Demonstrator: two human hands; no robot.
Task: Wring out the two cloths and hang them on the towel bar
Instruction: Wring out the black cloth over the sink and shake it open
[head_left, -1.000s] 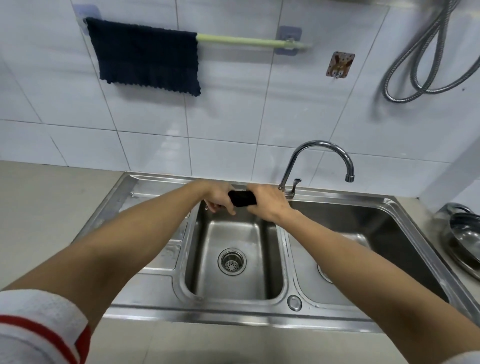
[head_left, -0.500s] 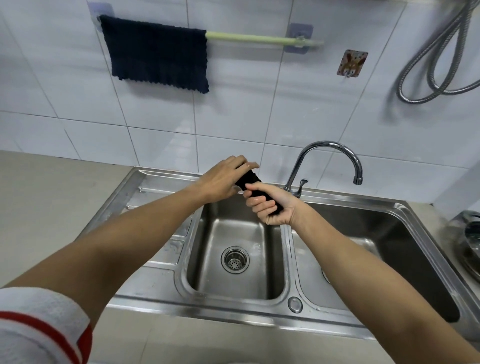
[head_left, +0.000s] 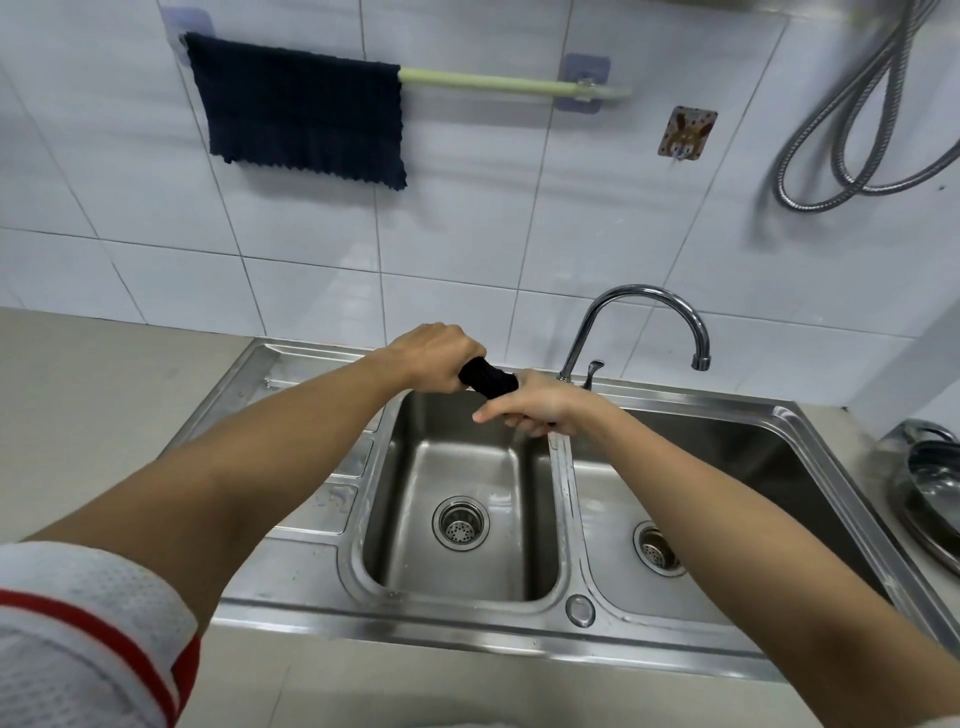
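A dark cloth (head_left: 489, 380), twisted into a tight roll, is held over the back of the left sink basin (head_left: 457, 467). My left hand (head_left: 435, 358) grips its left end and my right hand (head_left: 535, 408) grips its right end; only a short middle stretch shows between the fists. A second dark navy cloth (head_left: 301, 106) hangs spread flat over the left part of the pale green towel bar (head_left: 511, 84) on the tiled wall. The right part of the bar is bare.
A chrome tap (head_left: 644, 312) arches over the divider between the basins. The right basin (head_left: 727, 467) lies under my right forearm. Steel pans (head_left: 930, 483) sit on the counter at far right. A metal shower hose (head_left: 857, 130) loops on the wall.
Both hands have turned on the rolled cloth: the right hand went from palm-up to knuckles-up, the left closed into a fist over its end. The view has tilted slightly.
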